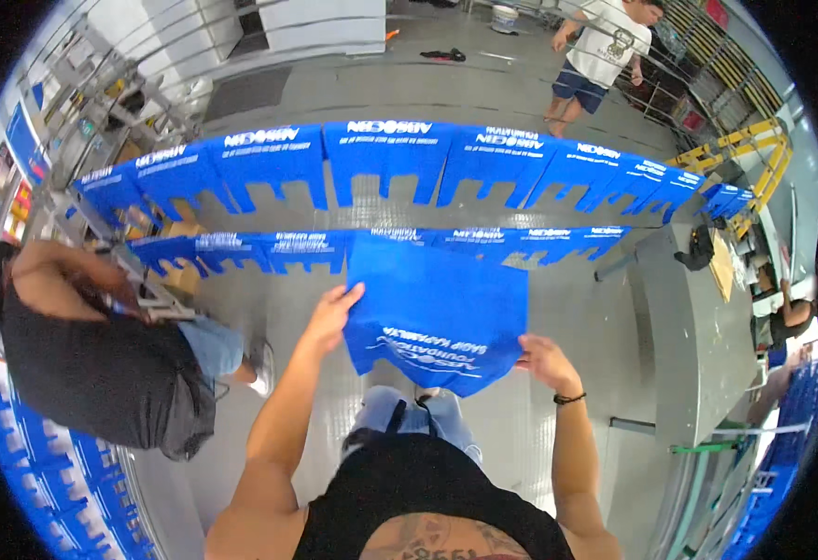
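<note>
Item one, the main piece: a blue fabric sheet [437,299], white print near its lower edge, held up in front of the person in the black tank top [418,481]. It hangs over the person's knees as seen from above, its far edge overlapping the nearer hanging row, its lower edge curved and uneven.

Item two: the left hand [334,313], at the sheet's left side, grasping the edge between thumb and fingers.

Item three: the right hand [547,362], at the opposite side and slightly lower, fingertips on the right edge, taking hold of it; part of that grip is hidden. A dark bracelet [570,399] circles the wrist.

Item four: a far row of blue pieces [385,161], strung side by side across the room, white print along the top, square notches along the bottom.

Item five: a nearer row of blue pieces [306,250], similarly notched, partly behind the held sheet.

Item six: a grey table [656,317], to the right, with a black object [696,248] near its far end.

Item seven: a yellow metal frame [775,173], beyond the table.

Item eight: a co-worker in a dark shirt [101,364], bending at the left.

Item nine: a person in a white shirt [614,37], standing beyond the far row.
</note>
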The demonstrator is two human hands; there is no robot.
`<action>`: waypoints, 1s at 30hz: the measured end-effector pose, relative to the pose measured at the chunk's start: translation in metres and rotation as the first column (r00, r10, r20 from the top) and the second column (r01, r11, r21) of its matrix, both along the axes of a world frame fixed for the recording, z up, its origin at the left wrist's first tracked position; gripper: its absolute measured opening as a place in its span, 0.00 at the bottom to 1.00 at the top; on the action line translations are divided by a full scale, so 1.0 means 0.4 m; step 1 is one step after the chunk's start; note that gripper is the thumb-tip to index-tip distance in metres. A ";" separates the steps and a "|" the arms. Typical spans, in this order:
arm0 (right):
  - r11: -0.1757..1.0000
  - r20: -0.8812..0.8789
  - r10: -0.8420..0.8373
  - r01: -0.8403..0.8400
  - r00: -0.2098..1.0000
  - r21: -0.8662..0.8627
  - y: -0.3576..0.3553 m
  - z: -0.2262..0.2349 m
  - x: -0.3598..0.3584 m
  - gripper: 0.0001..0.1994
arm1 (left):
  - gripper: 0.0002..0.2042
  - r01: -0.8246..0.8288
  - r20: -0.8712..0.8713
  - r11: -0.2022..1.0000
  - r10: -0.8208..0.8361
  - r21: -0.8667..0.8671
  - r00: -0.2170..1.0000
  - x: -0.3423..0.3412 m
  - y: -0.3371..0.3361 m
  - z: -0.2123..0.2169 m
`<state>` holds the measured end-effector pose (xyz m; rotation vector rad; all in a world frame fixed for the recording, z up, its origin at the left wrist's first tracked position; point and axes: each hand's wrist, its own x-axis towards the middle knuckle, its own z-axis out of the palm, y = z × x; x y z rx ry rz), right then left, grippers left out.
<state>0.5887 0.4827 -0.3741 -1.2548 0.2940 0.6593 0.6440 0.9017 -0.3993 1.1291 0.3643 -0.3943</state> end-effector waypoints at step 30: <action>0.798 0.557 -0.220 0.476 0.801 -0.370 -0.318 0.224 0.663 0.07 | 0.32 0.553 0.339 0.784 -0.621 0.282 0.707 0.800 -0.315 0.307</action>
